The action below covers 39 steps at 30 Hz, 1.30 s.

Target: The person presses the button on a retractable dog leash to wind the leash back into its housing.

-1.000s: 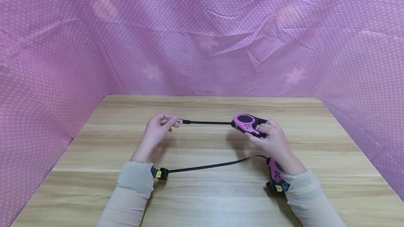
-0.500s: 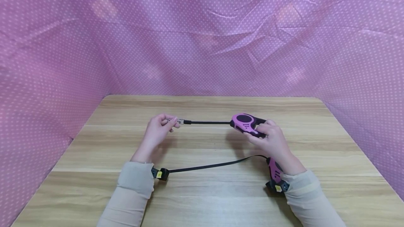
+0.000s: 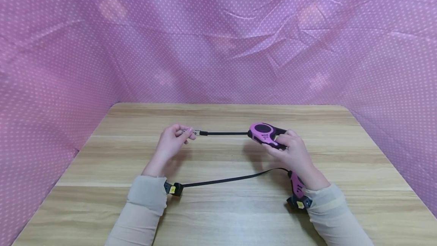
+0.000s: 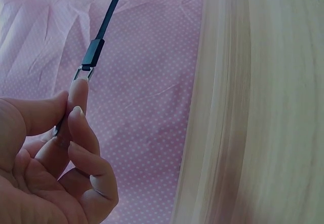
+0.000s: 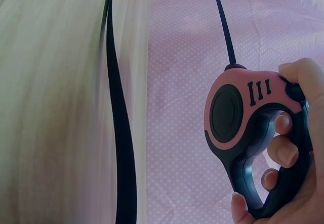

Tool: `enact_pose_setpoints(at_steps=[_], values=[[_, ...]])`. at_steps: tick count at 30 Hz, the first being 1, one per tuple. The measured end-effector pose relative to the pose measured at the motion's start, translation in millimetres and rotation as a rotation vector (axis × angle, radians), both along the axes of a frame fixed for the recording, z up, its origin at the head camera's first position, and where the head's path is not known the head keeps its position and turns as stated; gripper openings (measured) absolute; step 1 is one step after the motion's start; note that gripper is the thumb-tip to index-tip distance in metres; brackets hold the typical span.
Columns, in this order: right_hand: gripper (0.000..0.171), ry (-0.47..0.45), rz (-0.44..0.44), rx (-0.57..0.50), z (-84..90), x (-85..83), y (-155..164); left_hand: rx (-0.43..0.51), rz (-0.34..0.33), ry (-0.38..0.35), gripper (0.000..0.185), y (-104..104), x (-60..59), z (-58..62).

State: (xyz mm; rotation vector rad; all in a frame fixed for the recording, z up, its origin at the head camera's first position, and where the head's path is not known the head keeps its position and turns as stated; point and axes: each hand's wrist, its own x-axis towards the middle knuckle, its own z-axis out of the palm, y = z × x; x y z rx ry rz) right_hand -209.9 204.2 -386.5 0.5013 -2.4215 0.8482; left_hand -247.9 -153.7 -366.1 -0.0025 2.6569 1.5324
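While my right hand [image 3: 295,155] wrapped the pink leash case [image 3: 264,133] by its hard handle loop above the desk [image 3: 218,215], my left hand [image 3: 169,143] pinched the small slick metal clip [image 4: 82,76]. The thin cord [image 3: 223,133] between felt limp yet taut. My palm hid the handle's back.

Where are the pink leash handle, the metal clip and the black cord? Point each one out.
pink leash handle [image 5: 238,117], right wrist view, on its pink side beside the round black disc
metal clip [image 4: 82,75], left wrist view, on its silver end above the fingertips
black cord [image 3: 225,133], head view, mid-span between the hands
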Motion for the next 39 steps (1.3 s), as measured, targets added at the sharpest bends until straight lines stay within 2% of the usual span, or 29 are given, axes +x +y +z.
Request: enact_pose_setpoints(at_steps=[25, 39], values=[[0.026, 0.038, 0.032, 0.000, -2.8, -1.5, -3.6, 0.011, -0.033, 0.000, 0.027, 5.0, -0.4, 2.0], [0.025, 0.023, 0.040, -0.010, -1.0, 1.0, -6.0, -0.017, -0.064, 0.033, 0.028, 6.2, -0.1, 0.0]])
